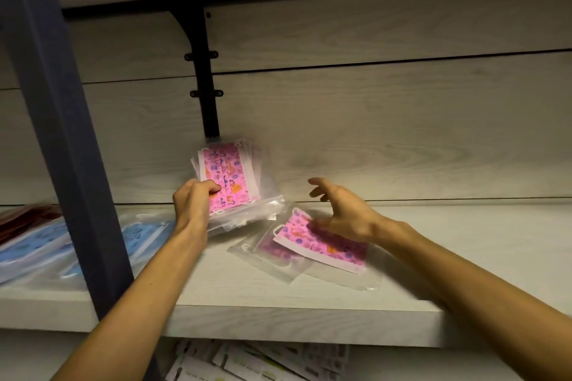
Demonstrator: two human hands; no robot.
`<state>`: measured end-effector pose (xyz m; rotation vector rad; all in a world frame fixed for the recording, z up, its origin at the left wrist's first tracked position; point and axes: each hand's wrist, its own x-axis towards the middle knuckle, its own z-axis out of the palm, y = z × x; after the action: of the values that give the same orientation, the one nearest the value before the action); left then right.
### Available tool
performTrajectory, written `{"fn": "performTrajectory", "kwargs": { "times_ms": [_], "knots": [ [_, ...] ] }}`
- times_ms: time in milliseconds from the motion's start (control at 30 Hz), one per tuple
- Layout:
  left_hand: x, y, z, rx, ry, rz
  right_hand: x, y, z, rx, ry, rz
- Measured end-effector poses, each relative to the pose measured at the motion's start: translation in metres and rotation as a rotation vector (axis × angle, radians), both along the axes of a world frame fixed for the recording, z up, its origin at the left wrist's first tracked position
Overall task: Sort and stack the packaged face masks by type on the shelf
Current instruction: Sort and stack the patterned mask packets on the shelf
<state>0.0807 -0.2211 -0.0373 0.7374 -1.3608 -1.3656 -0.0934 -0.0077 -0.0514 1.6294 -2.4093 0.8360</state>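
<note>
While the left hand [195, 198] grips a thick stack of pink packs [227, 178] by its lower edge and tilts it up off the shelf [278, 315], probably to square the bags and leave room for more, the right hand [339, 213] hovers with fingers spread, holding nothing, just above two loose pink packs [312, 244] lying overlapped beside the stack, likely next to join it. Blue packs [40, 244] lie apart to the left past the dark post [62, 120], with dark red packs [28, 216] behind them, which suggests the types are being kept separate.
</note>
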Motion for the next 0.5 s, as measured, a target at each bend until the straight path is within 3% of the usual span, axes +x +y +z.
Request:
{"fn": "performTrajectory", "kwargs": {
  "times_ms": [67,133,200,300,500],
  "knots": [
    [0.0,-0.001,0.0,-0.005,-0.003,0.008,0.005,0.007,0.007,0.011,0.102,-0.067],
    [0.0,-0.001,0.0,-0.018,-0.011,0.009,0.015,0.015,0.012,0.059,0.046,-0.029],
    [0.0,0.0,0.0,-0.038,-0.019,0.007,0.027,0.019,0.011,0.216,-0.027,0.018],
    [-0.001,0.003,0.0,-0.059,-0.021,-0.004,0.036,0.019,0.006,0.374,0.025,0.042],
    [0.001,0.007,0.0,-0.059,-0.026,-0.018,0.033,0.022,0.014,0.234,0.016,0.102]
  ]
}}
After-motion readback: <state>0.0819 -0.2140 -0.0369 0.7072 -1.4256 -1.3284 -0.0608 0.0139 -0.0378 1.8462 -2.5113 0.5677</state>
